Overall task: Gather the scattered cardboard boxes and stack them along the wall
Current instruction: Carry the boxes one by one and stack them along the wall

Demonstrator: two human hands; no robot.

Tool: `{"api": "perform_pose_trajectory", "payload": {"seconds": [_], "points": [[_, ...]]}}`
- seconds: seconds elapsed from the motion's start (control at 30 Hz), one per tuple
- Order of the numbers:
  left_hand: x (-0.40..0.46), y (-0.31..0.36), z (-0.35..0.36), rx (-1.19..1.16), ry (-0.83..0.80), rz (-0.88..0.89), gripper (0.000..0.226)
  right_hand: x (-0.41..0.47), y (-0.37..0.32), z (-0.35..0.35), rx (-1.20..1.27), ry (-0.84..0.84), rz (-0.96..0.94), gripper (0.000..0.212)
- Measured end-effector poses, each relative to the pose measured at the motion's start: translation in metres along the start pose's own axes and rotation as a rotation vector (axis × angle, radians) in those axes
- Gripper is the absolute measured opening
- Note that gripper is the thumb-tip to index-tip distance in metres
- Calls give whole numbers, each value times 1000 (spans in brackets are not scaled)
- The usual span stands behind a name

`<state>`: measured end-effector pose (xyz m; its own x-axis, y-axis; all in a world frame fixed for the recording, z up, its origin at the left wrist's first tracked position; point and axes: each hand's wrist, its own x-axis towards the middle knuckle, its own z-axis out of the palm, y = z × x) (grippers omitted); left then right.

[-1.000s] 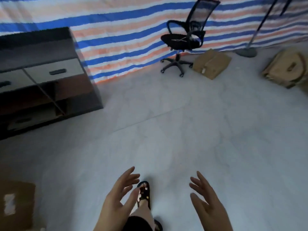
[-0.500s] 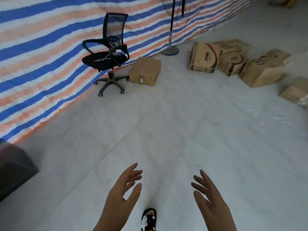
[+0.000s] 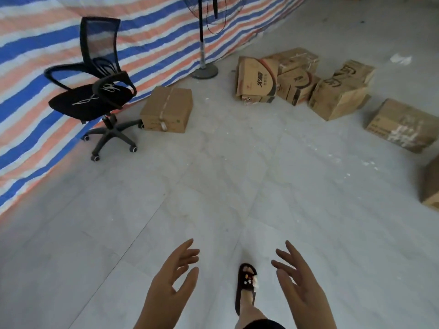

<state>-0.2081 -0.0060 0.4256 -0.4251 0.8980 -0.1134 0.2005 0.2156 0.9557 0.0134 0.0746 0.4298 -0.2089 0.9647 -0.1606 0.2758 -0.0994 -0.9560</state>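
Note:
Several brown cardboard boxes lie on the pale floor ahead. A taped box [image 3: 167, 110] sits by the striped tarp wall [image 3: 147, 36], next to the chair. A cluster of printed boxes [image 3: 257, 79] lies farther right, with a tilted box [image 3: 337, 96] beside it and a flat box [image 3: 401, 125] at the right. One more box [image 3: 431, 186] is cut off by the right edge. My left hand [image 3: 171, 286] and my right hand [image 3: 299, 283] are held out low in front of me, fingers spread, holding nothing, far from every box.
A black office chair [image 3: 95, 91] on castors stands against the tarp at the left. A floor fan's pole and round base [image 3: 204, 71] stand by the wall between the boxes. My sandalled foot [image 3: 247, 283] is between my hands. Open floor lies ahead.
The view has swung right and moved forward: the dark cabinet is gone from sight, the chair has shifted left, and more boxes show at the right. Both hands stay out, empty.

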Motion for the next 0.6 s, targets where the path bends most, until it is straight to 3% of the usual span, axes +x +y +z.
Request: {"api": "perform_pose_trajectory", "payload": {"seconds": [0.07,0.3,0.43,0.6], "points": [[41,7,13,-11,26,-25,68,49,-9,-7,-11,-32,-11,68],[174,57,47,-39,127,10,47,212,-55,-9,-78,-149,-92,66],[231,54,28,-57,221,-35,41,280,-66,20,-111,-229,-78,67],[314,35,-16,-41,265,-109,55,366,-81,83,-118,-256,-62,65]]}}
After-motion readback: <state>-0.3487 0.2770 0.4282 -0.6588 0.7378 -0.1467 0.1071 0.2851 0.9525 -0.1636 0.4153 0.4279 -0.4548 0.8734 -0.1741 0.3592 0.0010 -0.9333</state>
